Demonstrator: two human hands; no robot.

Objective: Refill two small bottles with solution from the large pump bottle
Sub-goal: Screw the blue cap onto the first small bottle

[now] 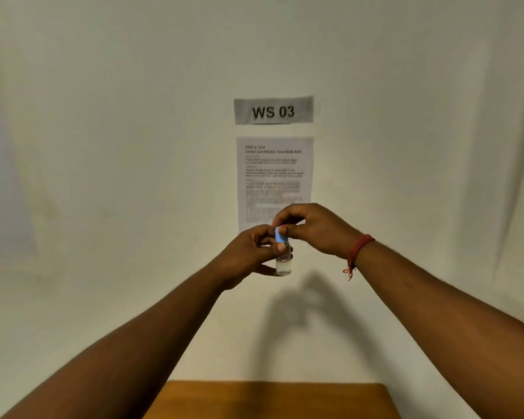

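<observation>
Wall sign reads "WS 03" — hands pinch the small bottle.

Dim, warm yellowish light, soft shadow of the raised hands on the wall below them, printed sheet blurred, wide-angle bending at edges.

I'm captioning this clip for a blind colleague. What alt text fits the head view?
A person holds a small clear bottle up in the left hand while the right hand pinches its blue cap. Behind them, a "WS 03" sign and an instruction sheet hang on a pale wall; a wooden table edge shows below.
</observation>
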